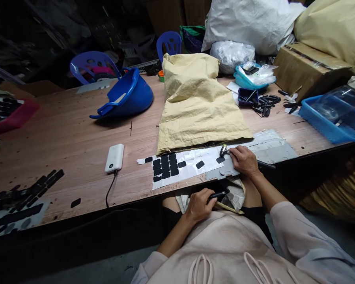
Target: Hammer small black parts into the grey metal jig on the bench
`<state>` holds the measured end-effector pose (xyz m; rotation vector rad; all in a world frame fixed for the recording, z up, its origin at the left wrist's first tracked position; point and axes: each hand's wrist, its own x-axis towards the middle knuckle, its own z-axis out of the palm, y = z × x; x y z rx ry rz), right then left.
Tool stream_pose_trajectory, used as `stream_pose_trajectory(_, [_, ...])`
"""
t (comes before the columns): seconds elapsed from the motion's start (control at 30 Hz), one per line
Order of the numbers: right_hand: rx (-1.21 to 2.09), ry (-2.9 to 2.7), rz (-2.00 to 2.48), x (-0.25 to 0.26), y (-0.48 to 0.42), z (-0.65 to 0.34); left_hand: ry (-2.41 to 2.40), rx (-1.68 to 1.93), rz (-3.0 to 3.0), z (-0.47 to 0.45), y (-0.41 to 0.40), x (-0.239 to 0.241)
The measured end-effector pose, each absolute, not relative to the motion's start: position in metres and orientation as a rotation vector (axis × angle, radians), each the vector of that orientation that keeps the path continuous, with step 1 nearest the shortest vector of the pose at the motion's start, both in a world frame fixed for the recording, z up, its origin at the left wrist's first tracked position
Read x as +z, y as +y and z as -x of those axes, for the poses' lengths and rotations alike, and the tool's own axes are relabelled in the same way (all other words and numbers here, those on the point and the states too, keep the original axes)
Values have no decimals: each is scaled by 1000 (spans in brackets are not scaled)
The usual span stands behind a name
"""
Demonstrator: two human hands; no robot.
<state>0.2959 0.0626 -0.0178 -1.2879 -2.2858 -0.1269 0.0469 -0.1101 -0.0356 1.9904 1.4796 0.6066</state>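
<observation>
My right hand (244,159) is closed around a small hammer (223,150), whose metal head points left above a grey board (273,146); its black handle sticks out to the right. Below the table edge, over the lap, my left hand (199,205) grips a black pen-like piece (218,195). A white sheet (189,175) lies on the table just left of the hammer. It carries several black rounded patches (165,165), some in a block and some apart. A pale yellow cloth sack (201,106) lies flat behind the sheet.
A white power bank (114,157) with a cable lies to the left. Farther back sits a tilted blue basin (130,94). At right are loose black pieces (266,103), a blue basket (331,122) and a cardboard box (310,71). Black strips (26,193) cover the left corner.
</observation>
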Motion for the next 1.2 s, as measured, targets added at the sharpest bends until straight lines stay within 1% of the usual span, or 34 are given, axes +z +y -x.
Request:
stream_pose_trajectory(0.07, [-131, -2282, 1290, -17, 62, -296, 1613, 471, -1883, -50, -116, -44])
stream_pose_trajectory(0.13, [-130, -2283, 1293, -17, 62, -295, 1636, 410, -1823, -51, -113, -44])
stream_pose_trajectory(0.2, [-130, -2287, 1295, -17, 62, -295, 1603, 477, -1789, -51, -101, -35])
stream_pose_trajectory(0.27, [-142, -2288, 1294, -17, 62, -295, 1606, 622, -1754, -48, -80, -20])
stream_pose_trajectory(0.37, [-151, -2286, 1293, -17, 62, -295, 1760, 795, -1712, -37, -33, 4])
stream_pose_trajectory(0.47, [-143, -2288, 1296, -17, 62, -295, 1979, 712, -1687, -29, 18, 20])
stream_pose_trajectory(0.57, [-138, -2288, 1299, -17, 62, -295, 2036, 610, -1684, -34, 57, 27])
stream_pose_trajectory(0.7, [-130, -2289, 1298, -16, 61, -294, 2045, 688, -1779, -61, 88, 31])
stream_pose_trajectory(0.8, [-133, -2294, 1298, -15, 60, -293, 2107, 712, -1841, -81, 101, 34])
stream_pose_trajectory(0.93, [-147, -2287, 1293, -15, 60, -293, 2127, 594, -1903, -93, 110, 36])
stream_pose_trajectory(1.2, [-135, -2291, 1296, -17, 61, -293, 1989, 606, -2088, -72, 95, 26])
